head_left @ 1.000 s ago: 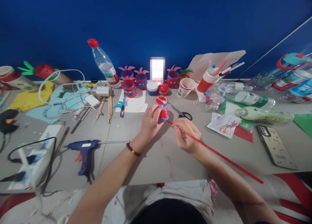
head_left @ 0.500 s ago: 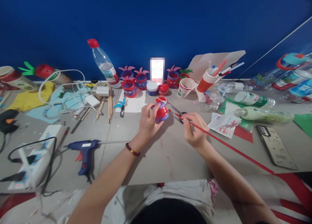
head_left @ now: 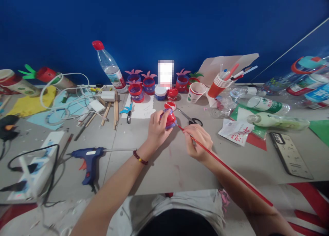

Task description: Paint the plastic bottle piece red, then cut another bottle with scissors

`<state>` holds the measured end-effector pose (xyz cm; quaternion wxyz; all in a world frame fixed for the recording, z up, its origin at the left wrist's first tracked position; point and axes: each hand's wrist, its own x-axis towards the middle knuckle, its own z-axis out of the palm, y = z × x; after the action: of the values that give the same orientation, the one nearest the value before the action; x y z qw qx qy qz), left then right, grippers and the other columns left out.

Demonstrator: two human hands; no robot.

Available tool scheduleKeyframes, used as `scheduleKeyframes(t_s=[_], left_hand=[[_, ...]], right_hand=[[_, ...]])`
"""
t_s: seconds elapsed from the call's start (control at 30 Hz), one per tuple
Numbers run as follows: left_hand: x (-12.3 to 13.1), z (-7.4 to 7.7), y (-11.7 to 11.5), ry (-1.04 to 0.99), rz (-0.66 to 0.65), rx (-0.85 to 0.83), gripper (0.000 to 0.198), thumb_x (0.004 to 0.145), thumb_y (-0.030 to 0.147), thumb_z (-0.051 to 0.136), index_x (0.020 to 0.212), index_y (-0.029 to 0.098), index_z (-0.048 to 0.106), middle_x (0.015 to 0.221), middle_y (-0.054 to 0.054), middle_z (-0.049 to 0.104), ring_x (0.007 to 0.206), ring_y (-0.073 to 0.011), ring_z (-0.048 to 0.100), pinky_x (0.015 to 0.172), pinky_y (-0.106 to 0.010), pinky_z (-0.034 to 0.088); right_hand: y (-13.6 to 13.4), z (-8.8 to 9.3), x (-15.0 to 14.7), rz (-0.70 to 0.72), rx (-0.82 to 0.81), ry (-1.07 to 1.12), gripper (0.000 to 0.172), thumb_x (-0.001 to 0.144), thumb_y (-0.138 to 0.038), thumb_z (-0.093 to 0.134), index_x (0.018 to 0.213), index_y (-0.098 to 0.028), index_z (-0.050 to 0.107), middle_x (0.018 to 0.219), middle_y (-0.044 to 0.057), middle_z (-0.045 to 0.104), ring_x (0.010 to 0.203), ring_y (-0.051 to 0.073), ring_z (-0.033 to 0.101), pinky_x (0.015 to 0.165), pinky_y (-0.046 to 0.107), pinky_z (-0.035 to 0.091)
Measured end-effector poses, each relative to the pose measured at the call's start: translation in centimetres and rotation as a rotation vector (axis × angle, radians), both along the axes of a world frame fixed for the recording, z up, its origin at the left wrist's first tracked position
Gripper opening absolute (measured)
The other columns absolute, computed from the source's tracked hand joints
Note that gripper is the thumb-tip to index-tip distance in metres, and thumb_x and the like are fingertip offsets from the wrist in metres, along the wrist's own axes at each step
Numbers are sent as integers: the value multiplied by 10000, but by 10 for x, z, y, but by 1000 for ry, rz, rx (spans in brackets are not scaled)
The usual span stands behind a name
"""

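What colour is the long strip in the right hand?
Red; the strip shows best in the head view.

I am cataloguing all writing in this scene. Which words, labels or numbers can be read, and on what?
No text reads clearly.
White packet: red characters, too blurred.
Red-capped bottle label: too small.
Green bottle label: too small.
White card: pixelated.
Red cup in left hand: no writing visible.

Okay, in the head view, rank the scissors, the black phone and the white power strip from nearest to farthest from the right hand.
1. scissors, just beyond the right hand holding the red stick.
2. black phone, off to its right.
3. white power strip, far left.
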<state>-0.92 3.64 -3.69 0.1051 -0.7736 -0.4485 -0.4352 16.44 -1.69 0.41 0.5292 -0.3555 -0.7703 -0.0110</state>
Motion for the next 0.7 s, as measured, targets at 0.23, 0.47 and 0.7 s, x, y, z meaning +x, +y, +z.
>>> scheduleKeyframes(t_s=[0.23,0.47,0.7], left_hand=[[1,-1,-1,15,-9,-46,664,723,96,700,1353,165,504,1153,-142,529,1042,-278,538,934,-451,494],[1,1,-1,43,-24,-54,717,729,74,702,1404,167,479,1169,-140,527,1053,-277,522,936,-443,511],[-1,4,0,35,-58,-18,755,782,157,706,1457,122,370,1164,-158,602,1076,-296,553,963,-466,502]], right_hand=[[-6,2,-9,90,-44,21,232,860,-41,483,973,-212,593,789,62,671,726,192,641,655,339,557],[-5,7,-9,81,-72,39,221,872,-43,483,952,-218,591,787,49,678,723,186,645,678,347,560],[-1,10,-6,20,-55,32,203,871,-52,487,918,-213,600,741,34,667,699,188,655,656,326,542]])
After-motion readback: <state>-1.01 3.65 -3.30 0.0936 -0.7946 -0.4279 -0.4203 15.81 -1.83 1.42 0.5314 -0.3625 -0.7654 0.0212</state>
